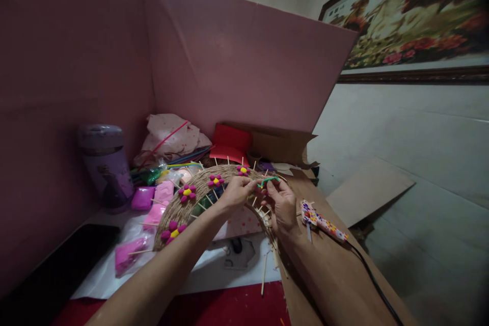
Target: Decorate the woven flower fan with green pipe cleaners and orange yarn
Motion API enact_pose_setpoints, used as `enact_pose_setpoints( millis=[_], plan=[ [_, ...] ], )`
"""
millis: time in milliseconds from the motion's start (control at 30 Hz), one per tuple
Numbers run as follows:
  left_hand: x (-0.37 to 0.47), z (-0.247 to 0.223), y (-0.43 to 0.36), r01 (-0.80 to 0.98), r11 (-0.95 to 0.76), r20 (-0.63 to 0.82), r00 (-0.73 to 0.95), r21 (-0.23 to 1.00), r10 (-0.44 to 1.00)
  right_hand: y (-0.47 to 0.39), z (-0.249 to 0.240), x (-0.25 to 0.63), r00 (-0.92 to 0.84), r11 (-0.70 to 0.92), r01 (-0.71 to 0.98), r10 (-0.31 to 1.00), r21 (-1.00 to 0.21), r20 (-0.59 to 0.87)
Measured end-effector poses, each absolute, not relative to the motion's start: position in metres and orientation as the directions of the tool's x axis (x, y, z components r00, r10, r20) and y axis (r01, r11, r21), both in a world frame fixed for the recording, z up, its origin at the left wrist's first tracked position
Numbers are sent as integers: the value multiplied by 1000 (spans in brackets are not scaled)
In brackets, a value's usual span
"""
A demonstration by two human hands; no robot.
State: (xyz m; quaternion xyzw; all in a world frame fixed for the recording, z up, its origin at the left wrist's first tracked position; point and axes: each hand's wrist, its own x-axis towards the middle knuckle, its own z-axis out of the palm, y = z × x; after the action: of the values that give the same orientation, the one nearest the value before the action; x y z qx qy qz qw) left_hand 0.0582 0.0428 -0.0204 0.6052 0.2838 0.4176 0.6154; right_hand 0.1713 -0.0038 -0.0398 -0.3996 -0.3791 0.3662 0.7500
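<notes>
An arch wound with brown twine (199, 177), with thin sticks poking out of both edges, stands across the middle. Magenta flowers with yellow centres (187, 193) are set along its face. Over the arch's right part, my left hand (240, 192) has its fingers pinched together at one end of a thin green strand (270, 179). My right hand (281, 202) pinches the same strand from the other side, thumb and fingertips on it. Part of a magenta flower shows just beneath the fingers, mostly hidden by them.
A flower-patterned glue gun (323, 221) with a black cord lies on brown cardboard (305, 270) at right. Left are pink clay packets (143, 198), a purple tumbler (109, 173) and a dark flat panel (69, 265). Red paper (231, 140) and bundled cloth (171, 132) sit behind. A loose stick (264, 275) lies in front.
</notes>
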Motion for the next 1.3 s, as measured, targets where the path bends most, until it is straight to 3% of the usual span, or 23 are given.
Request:
enact_pose_setpoints(
  millis=[233,367,467,667,833,967,1100,1300],
  plan=[
    [62,-25,32,-243,69,89,583,968,808,-6,-56,169,461,403,-159,837,-901,293],
    [58,-25,32,-269,83,89,571,960,816,-7,-60,167,440,464,33,788,-885,430],
    [56,-21,37,-270,55,101,531,961,841,-11,-57,167,383,529,222,726,-819,572],
    [61,-1,41,-231,-5,134,545,973,828,-12,-52,176,375,554,469,580,-688,723],
    [66,0,30,-239,20,135,616,971,776,-10,-57,182,226,453,765,479,-459,848],
    [65,-4,31,-305,-10,152,446,952,882,-14,-62,176,18,411,877,490,-249,872],
    [50,9,42,-361,-70,185,298,930,937,-19,-63,171,3,461,858,438,-228,899],
    [23,56,56,-520,-270,366,88,810,927,-18,-66,167,-76,518,833,454,-193,888]
  ],
)
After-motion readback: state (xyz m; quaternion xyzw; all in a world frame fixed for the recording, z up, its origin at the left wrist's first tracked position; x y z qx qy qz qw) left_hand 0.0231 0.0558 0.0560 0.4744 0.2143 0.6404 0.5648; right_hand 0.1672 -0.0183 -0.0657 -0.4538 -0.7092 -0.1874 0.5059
